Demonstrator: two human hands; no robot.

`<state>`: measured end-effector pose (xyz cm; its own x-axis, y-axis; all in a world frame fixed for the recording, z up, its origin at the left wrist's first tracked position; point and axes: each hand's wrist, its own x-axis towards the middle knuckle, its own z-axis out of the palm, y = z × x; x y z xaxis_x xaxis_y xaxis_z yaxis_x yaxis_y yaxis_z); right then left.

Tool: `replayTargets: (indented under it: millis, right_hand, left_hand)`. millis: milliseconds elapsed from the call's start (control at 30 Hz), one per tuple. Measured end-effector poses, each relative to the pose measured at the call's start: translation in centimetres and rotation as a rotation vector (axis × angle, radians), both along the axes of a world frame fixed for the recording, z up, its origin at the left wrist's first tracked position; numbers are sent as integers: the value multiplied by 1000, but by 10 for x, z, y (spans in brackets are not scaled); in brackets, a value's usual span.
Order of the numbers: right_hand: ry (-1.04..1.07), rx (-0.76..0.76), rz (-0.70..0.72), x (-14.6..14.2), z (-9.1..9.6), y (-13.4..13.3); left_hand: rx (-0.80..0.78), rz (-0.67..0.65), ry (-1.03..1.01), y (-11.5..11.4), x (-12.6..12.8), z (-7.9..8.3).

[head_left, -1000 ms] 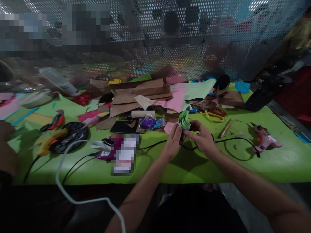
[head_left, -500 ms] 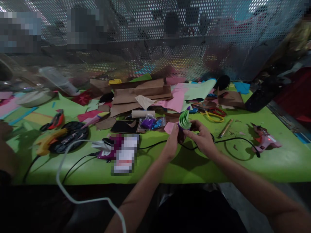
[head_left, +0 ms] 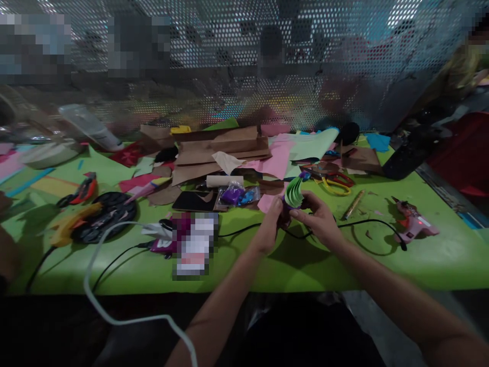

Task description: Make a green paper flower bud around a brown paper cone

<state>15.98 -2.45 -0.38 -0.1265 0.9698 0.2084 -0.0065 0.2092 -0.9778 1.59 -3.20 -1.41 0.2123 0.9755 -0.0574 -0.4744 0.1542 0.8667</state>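
A small craft piece of curved green paper petals with a purple base (head_left: 293,192) is held up just above the green table (head_left: 244,265). My left hand (head_left: 270,224) grips its purple base from the left, fingers closed round it. From the right, my right hand (head_left: 320,220) pinches the same piece, thumb and fingers pressed together at the petals' foot. Both hands meet over a black cable (head_left: 359,222) that runs across the table.
A pink glue gun (head_left: 413,222) lies at the right, red-and-yellow scissors (head_left: 333,181) behind my hands. Brown and pink paper sheets (head_left: 229,149) pile at the back. A yellow glue gun (head_left: 72,221) on a black disc (head_left: 106,214) and a white cable (head_left: 114,316) lie left.
The green petals have tilted slightly to the right and my hands have drawn a little closer together on the piece. The view shifted slightly.
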Motion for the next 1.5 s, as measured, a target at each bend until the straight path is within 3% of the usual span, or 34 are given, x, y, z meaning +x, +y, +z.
replayTargets:
  millis: [233, 567, 1000, 1300, 1500]
  right_hand:
    - [-20, 19, 35, 3, -4, 0]
    - [-51, 54, 5, 0, -1, -1]
    - [-56, 17, 16, -3, 4, -4]
    - [-13, 10, 14, -4, 6, -3]
    - [96, -28, 20, -4, -1, 0]
  left_hand:
    - [-55, -49, -76, 1, 0, -2]
    - [-73, -15, -52, -3, 2, 4]
    - [31, -35, -27, -2, 3, -2]
    - [102, 21, 98, -4, 3, 4]
    - [82, 16, 73, -1, 2, 5]
